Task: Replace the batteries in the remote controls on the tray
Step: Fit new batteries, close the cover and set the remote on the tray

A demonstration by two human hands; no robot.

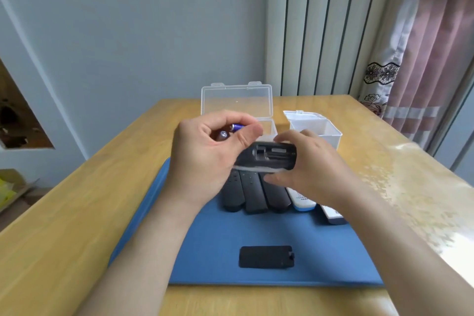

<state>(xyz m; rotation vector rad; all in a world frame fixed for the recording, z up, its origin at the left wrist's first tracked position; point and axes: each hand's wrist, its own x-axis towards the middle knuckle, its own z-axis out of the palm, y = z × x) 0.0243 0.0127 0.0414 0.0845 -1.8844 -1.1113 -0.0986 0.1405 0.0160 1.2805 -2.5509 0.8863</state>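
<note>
My right hand (311, 169) grips a black remote (269, 155) above the blue mat (256, 233), its open battery bay facing me. My left hand (205, 156) holds two batteries (229, 131) with blue and purple wraps, pinched between thumb and fingers just left of the remote. The remote's black battery cover (266, 256) lies flat on the mat near me. Under my hands three black remotes (254, 196) lie side by side, and two white remotes (304, 200) lie to their right, partly hidden by my right wrist.
A clear plastic box (237, 99) with its lid raised stands behind my hands. A white open-topped box (316, 128) stands to its right. The wooden table (77, 226) has a glossy right side; a curtain hangs at the far right.
</note>
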